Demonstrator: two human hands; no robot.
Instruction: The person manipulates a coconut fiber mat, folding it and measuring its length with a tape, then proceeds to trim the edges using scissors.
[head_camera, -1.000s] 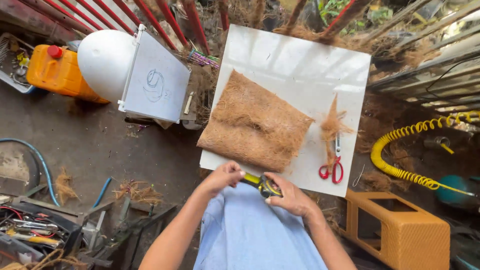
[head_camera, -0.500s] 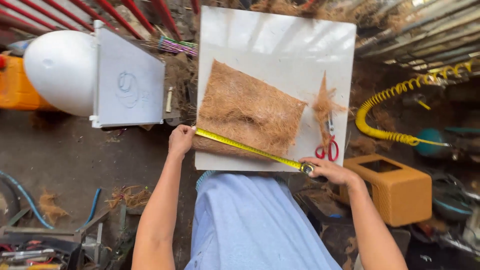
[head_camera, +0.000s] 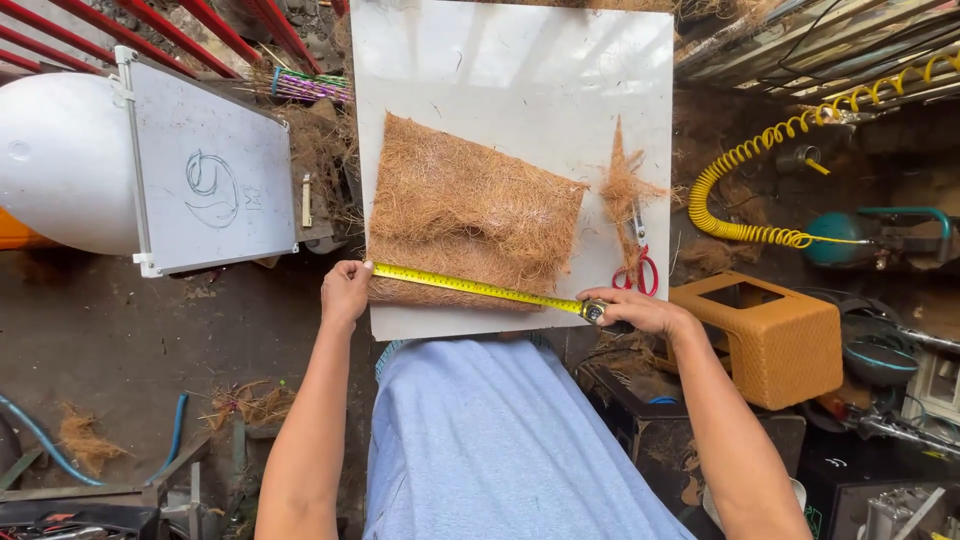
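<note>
white counter (head_camera: 520, 60) carries brown coir mat (head_camera: 470, 210), lying flat, slightly skewed. yellow tape measure (head_camera: 480, 288) stretched along mat's near edge, touching it. my left hand (head_camera: 345, 292) closed on tape's free end at mat's left corner. my right hand (head_camera: 635, 310) gripped around tape case at mat's right corner. red-handled scissors (head_camera: 640, 262) under fibre tuft (head_camera: 625, 190), just right of mat.

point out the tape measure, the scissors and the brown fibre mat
tape measure (head_camera: 470, 287): head view, middle of the yellow blade.
scissors (head_camera: 643, 272): head view, red handles.
brown fibre mat (head_camera: 465, 205): head view, centre of the mat.
</note>
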